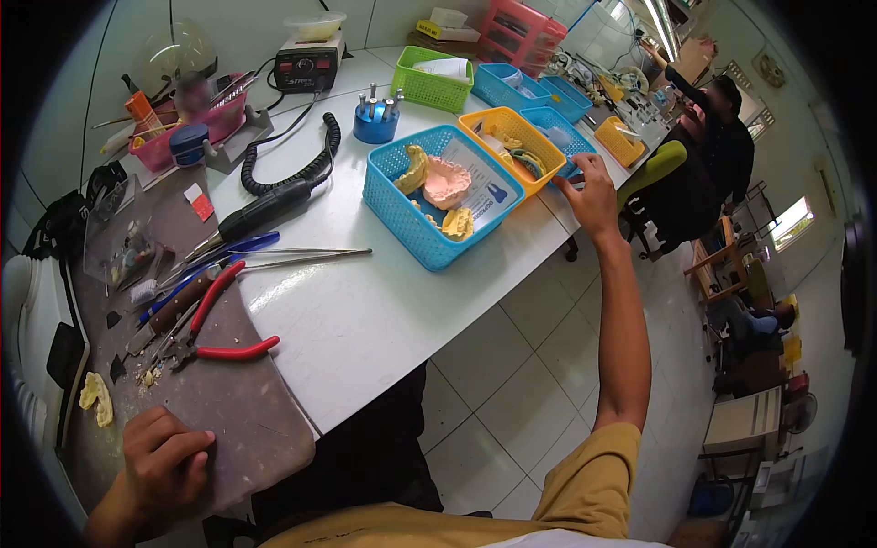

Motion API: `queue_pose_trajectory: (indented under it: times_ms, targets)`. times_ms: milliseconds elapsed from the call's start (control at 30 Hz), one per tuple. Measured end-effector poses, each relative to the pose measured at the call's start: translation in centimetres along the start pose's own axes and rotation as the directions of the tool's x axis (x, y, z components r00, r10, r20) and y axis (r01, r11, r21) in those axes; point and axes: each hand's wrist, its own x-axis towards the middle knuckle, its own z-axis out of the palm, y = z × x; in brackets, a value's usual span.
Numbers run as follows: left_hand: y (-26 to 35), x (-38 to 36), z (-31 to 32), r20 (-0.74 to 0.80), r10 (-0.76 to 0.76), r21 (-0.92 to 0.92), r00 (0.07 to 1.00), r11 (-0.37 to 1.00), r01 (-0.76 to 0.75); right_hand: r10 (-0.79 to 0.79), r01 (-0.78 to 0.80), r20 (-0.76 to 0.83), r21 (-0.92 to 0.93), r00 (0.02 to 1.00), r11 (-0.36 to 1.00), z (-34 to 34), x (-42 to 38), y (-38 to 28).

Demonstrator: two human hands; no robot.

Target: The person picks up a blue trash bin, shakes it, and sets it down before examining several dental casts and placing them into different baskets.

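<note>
My left hand (pixel 169 461) rests loosely curled on the stained grey-brown work board (pixel 260 416), with nothing visible in it and thumb and index finger apart. Near it lie a yellow plaster-like piece (pixel 95 399) and red-handled nippers (pixel 219 315). My right arm reaches out over the table's edge. My right hand (pixel 589 196) is closed at the near corner of a farther blue basket (pixel 577 137), beside the yellow basket (pixel 512 123); its exact grip is partly hidden. Closer to me, a blue basket (pixel 438 242) contains a pink dental cast (pixel 447 183), yellow cast pieces (pixel 413 171) and a printed paper.
A handpiece (pixel 265 212) with a coiled cord lies by its control box (pixel 309 68). Tweezers (pixel 311 252) and other tools spread across the board. Beyond stand a blue bur holder (pixel 375 119) and a green basket (pixel 431 82). Another person (pixel 722 119) is farther back.
</note>
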Motion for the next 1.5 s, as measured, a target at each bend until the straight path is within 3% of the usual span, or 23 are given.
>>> queue_pose_trajectory:
  times_ms: [100,367,567,833,1167,1300,1367,1433,1500]
  targets:
    - [0.3,0.0,-0.1,-0.008,-0.043,0.015,0.999,0.999,0.043,-0.054,0.055,-0.024,0.013,0.998,0.998,-0.5,-0.2,-0.1]
    - [0.0,-0.3,0.3,-0.014,-0.08,0.052,0.997,0.995,0.08,-0.129,0.098,-0.151,-0.199,0.98,0.975,-2.4,-1.5,0.6]
    - [0.4,-0.1,0.4,-0.048,-0.119,0.073,0.992,0.99,0.123,-0.132,0.106,-0.075,-0.279,0.988,0.954,-3.5,-1.7,0.5]
    - [0.7,0.5,-0.1,-0.038,-0.129,0.06,0.991,0.989,0.132,-0.075,0.07,-0.059,-0.088,0.995,0.994,-1.6,-0.6,1.4]
    - [0.0,0.3,-0.3,-0.059,-0.043,0.02,0.997,0.999,0.045,-0.044,0.047,0.024,-0.15,0.999,0.988,-1.7,0.3,1.2]
    - [-0.4,0.0,-0.3,-0.054,-0.032,0.018,0.998,0.999,0.033,0.025,-0.049,-0.132,-0.187,0.991,0.981,-3.3,2.5,-2.8]
    - [-0.4,0.1,-0.4,-0.038,-0.033,0.021,0.999,0.999,0.034,-0.256,0.138,-0.265,-0.393,0.93,0.909,-3.2,4.5,-3.5]
    - [-0.6,0.0,-0.5,-0.029,-0.028,0.016,0.999,0.999,0.028,-0.177,0.096,-0.225,-0.332,0.958,0.939,-2.9,6.5,-6.5]
    - [-0.7,-0.1,-0.7,-0.022,-0.021,0.011,1.0,1.0,0.022,-0.127,0.118,-0.073,-0.127,0.989,0.985,-1.8,8.9,-8.4]
